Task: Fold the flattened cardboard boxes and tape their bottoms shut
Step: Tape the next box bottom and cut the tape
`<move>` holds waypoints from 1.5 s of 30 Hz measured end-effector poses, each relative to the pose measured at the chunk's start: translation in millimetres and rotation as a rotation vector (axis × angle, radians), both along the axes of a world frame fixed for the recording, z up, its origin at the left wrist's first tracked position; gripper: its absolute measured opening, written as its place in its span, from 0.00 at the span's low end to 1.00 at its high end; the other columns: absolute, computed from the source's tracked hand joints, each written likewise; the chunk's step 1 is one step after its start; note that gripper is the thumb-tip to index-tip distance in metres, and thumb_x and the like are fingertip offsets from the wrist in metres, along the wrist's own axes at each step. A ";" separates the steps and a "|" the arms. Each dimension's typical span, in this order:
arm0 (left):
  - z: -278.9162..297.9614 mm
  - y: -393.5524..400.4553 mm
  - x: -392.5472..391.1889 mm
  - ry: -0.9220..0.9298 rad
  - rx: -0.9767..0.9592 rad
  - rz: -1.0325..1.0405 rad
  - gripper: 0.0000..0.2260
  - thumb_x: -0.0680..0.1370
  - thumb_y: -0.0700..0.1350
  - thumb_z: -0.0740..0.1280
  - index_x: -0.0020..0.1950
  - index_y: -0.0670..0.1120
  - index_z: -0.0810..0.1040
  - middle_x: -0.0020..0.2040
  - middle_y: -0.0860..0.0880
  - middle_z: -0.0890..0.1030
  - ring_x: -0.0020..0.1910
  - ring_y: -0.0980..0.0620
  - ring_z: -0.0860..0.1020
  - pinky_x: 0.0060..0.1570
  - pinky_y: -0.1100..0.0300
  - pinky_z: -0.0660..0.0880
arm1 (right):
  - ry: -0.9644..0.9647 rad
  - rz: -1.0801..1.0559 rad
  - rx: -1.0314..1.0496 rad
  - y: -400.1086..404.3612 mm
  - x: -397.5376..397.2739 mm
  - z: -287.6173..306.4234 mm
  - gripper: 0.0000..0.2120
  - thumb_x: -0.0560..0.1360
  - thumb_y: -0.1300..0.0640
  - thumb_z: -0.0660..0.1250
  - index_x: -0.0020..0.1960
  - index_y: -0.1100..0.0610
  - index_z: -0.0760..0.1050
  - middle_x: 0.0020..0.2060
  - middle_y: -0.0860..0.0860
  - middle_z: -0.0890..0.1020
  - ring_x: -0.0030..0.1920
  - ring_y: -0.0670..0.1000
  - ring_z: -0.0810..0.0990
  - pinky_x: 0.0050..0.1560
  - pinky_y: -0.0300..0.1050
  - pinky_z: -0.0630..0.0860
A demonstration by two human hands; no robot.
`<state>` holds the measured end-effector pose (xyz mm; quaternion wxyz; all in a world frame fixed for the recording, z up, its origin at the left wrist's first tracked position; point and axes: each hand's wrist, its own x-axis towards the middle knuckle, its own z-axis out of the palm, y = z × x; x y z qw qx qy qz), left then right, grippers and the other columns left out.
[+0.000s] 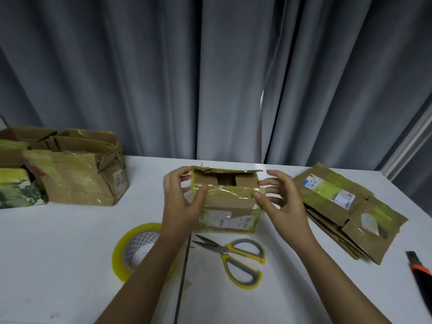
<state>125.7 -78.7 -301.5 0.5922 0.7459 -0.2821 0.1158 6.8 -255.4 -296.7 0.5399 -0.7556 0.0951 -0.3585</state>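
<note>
A small brown cardboard box with old yellowish tape stands in the middle of the white table, its top flaps partly folded in. My left hand grips the box's left end, thumb on the near flap and fingers round the far corner. My right hand is at the right end, its thumb touching the near flap's corner and its fingers curled beside the box. A roll of yellow tape lies near my left forearm. Flattened boxes are stacked at the right.
Folded boxes stand at the far left. Yellow-and-grey scissors lie in front of the small box. An orange-and-black utility knife lies at the right edge. Grey curtains hang behind the table.
</note>
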 end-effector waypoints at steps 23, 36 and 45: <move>4.7 -1.0 2.3 0.160 0.332 -0.296 0.30 0.76 0.61 0.57 0.76 0.56 0.56 0.77 0.61 0.47 0.70 0.68 0.53 0.70 0.64 0.57 | 0.091 -0.048 0.324 7.1 30.5 -0.9 0.06 0.79 0.58 0.63 0.50 0.50 0.78 0.51 0.44 0.81 0.53 0.45 0.79 0.49 0.36 0.77; 8.4 -13.3 29.1 0.224 0.292 -0.244 0.29 0.74 0.53 0.69 0.72 0.54 0.63 0.59 0.74 0.57 0.60 0.63 0.66 0.49 0.77 0.65 | 0.076 0.070 0.180 13.9 40.9 -13.1 0.10 0.80 0.61 0.61 0.57 0.49 0.75 0.59 0.48 0.78 0.52 0.36 0.78 0.49 0.29 0.73; 3.4 -15.5 27.8 0.148 0.410 -0.092 0.34 0.72 0.60 0.68 0.75 0.54 0.61 0.77 0.52 0.53 0.74 0.50 0.52 0.70 0.52 0.57 | 0.173 -0.016 0.076 12.0 38.3 -16.1 0.15 0.80 0.56 0.61 0.66 0.47 0.72 0.71 0.48 0.69 0.71 0.46 0.66 0.64 0.34 0.69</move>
